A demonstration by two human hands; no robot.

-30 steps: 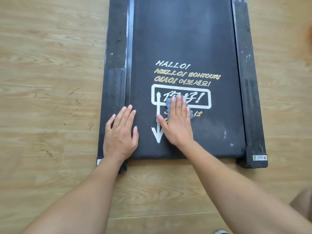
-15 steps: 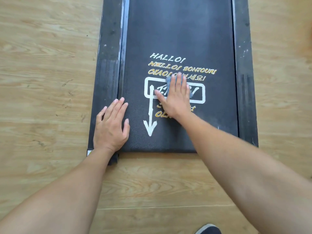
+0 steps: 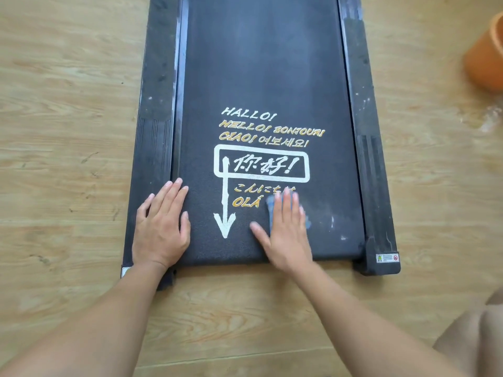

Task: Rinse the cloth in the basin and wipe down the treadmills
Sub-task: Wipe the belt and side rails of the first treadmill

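Note:
A black treadmill [image 3: 266, 77] lies flat on the wooden floor, its belt printed with white and gold greetings and a white arrow. My right hand [image 3: 285, 229] presses flat, fingers straight, on a small blue cloth [image 3: 272, 206] near the belt's near end, right of the arrow. Most of the cloth is hidden under the hand; blue edges show at the fingertips and on the right side. My left hand [image 3: 162, 227] rests flat on the belt's left edge, beside the left side rail [image 3: 152, 159].
An orange basin [image 3: 487, 58] stands on the floor at the right edge, with a wet patch on the floor [image 3: 490, 121] below it. The right rail's end cap [image 3: 381, 257] carries a warning sticker. Wooden floor surrounds the treadmill.
My right hand has slid the cloth from the boxed characters back toward the belt's near end and to the right. My left hand has stayed in place.

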